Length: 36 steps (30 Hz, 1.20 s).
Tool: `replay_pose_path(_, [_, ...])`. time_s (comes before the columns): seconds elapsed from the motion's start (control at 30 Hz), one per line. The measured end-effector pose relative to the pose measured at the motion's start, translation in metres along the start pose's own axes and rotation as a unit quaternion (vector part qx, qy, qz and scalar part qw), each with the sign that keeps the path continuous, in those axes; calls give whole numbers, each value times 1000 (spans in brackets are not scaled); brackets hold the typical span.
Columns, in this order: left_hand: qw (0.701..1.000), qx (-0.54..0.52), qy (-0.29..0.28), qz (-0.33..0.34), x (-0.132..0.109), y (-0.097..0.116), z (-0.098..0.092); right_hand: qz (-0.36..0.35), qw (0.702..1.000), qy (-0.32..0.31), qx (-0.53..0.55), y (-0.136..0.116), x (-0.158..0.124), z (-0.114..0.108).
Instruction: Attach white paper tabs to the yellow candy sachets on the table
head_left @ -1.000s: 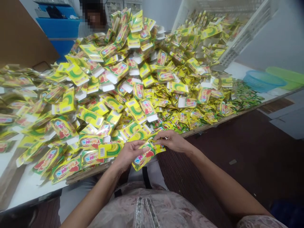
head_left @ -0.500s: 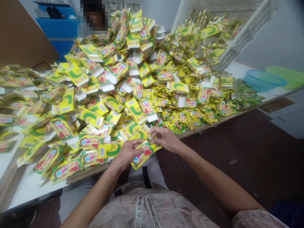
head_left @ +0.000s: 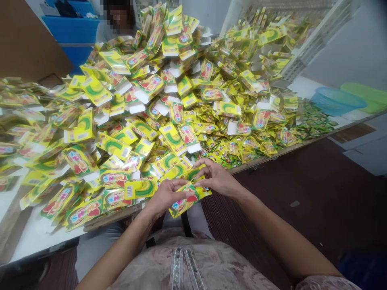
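My left hand [head_left: 165,196] grips a flat yellow printed carton [head_left: 185,198] from the left, just off the table's near edge. My right hand [head_left: 214,178] pinches the carton's upper right end, its fingers curled on the flap. Right behind my hands rises a big heap of the same yellow cartons [head_left: 145,100], spread over most of the white table [head_left: 33,233]. Small green and yellow sachets [head_left: 242,147] lie in front of the heap, close to my right hand.
Another person [head_left: 117,18] sits across the table behind the heap. A white plastic crate [head_left: 305,48] full of cartons leans at the back right. A blue basket [head_left: 332,101] and a green lid [head_left: 367,94] lie at the right. Brown cardboard [head_left: 27,44] stands at the left.
Both hands stayed on the carton. My right hand's fingers shifted on the carton's upper end, and the carton tilted slightly. The view dipped a little.
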State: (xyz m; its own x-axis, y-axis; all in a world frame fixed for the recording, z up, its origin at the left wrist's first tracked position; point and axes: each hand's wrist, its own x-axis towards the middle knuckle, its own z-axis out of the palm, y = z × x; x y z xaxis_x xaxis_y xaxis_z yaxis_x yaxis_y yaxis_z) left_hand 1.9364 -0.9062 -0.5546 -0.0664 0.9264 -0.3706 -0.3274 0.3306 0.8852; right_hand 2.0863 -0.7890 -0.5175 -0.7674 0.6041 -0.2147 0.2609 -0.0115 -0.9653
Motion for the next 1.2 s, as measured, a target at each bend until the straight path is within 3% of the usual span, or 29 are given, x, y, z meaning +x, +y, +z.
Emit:
replay_pose_path(0.13, [991,116,-5,70,-4,6,-1,33,999,-11,-5,-2,-1,0])
replay_pose_path(0.27, [972,205,-28,107,-5,9,1,18,986,49,-159,-5,-2,9])
replay_pose_path(0.37, [990,121,-20,68,-4,5,3,-37,970,88,-225,-6,-5,12])
replay_pose_path(0.5, [998,-53,36,0,-4,1,2,-36,997,23,-59,-6,-11,6])
replay_pose_path(0.57, [995,-80,62,-2,-5,2,2,-38,998,54,-12,-5,-14,4])
replay_pose_path(0.63, [994,-81,74,-3,-5,3,2,-46,994,96,-18,-2,-16,4])
replay_pose_path(0.7, [995,-74,70,-4,-6,5,2,-44,994,102,-24,0,-17,5])
replay_pose_path(1.0, [998,-42,35,-21,-17,12,-4,30,993,2,112,1,-16,-1])
replay_pose_path(1.2, [999,-25,21,1,-13,5,-5,-32,997,44,-48,5,-17,9])
